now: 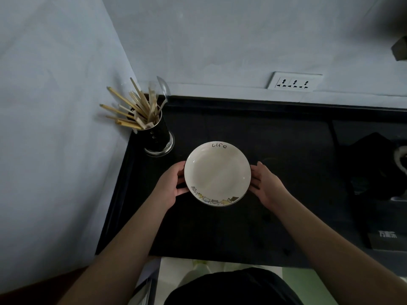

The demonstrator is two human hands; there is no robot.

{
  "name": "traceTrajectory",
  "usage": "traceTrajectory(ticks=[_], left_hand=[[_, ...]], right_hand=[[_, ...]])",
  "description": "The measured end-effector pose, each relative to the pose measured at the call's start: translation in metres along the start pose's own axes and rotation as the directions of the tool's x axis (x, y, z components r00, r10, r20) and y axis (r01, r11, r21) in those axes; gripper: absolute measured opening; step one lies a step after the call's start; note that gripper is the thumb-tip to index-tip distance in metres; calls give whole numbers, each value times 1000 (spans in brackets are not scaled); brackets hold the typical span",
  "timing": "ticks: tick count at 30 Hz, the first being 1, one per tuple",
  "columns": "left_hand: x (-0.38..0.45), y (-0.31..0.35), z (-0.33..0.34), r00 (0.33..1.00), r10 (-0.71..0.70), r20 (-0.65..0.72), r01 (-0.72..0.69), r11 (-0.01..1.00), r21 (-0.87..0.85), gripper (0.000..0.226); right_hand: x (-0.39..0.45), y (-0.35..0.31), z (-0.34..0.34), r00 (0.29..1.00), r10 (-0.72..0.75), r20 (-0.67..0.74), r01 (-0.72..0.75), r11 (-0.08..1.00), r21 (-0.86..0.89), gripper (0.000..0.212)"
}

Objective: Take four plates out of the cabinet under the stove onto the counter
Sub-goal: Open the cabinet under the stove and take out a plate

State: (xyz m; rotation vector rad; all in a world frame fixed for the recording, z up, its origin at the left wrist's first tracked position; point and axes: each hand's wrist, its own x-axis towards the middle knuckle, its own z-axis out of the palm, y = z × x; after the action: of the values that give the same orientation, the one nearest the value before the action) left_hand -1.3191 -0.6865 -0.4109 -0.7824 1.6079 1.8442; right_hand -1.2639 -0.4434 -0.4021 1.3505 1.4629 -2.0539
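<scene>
Holder: a dark round cup [159, 137] with a clear glass-like base stands at the 10 o'clock side of the counter, in the corner by the walls.
Holder contents: many pale wooden chopsticks [132, 108] fan out toward 10 o'clock, and one shiny metal spoon [164, 88] points up toward 12 o'clock.
Plate: a round, glossy cream plate [217, 172] is in the middle of the view, over the counter; I cannot tell if it already rests on the surface.
Plate contents: nothing lies in it.
Plate marks: the word "life" is written on the rim at 12 o'clock, and a row of small drawn cats runs along the rim from 7 to 5 o'clock. A thin dark edge under the rim at 6 o'clock may be a second plate, but this is not sure.
Counter: a black, flat, matte counter [275, 139] with a raised edge at the back.
Left hand: the left hand [168, 186] grasps the plate rim at 9 o'clock, with the fingers curled at the edge.
Right hand: the right hand [265, 182] grasps the rim at 3 o'clock in the same way, the thumb near the top edge.
Arms: both bare forearms come from 6 o'clock and narrow toward the plate.
Wall: a pale smooth wall carries a white socket panel [294, 82] at 1 o'clock.
Right side: a dark stove [374, 166] at 3 o'clock, details too dim.
</scene>
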Motion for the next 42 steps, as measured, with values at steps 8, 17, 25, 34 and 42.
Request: traceTrajectory(ticks=[8,17,25,34,42], left_hand=[[31,20,27,1000,-19,-24,19,1000,-1,18],[73,49,46,999,18,-28,-16,999,51,17],[101,69,57,999,28,-46,-25,997,73,13],[121,87,63,995,64,-72,-58,995,82,36],[105,51,52,988,-12,-155,-15,984,-178,38]], right_hand=[[34,-24,0,1000,2,-14,-2,1000,-4,41],[77,-58,11,1000,-9,-18,10,999,42,45],[100,-85,21,998,-45,41,42,997,69,48],[117,-99,34,995,-70,67,62,992,113,47],[111,-75,15,999,20,46,-26,990,136,47]])
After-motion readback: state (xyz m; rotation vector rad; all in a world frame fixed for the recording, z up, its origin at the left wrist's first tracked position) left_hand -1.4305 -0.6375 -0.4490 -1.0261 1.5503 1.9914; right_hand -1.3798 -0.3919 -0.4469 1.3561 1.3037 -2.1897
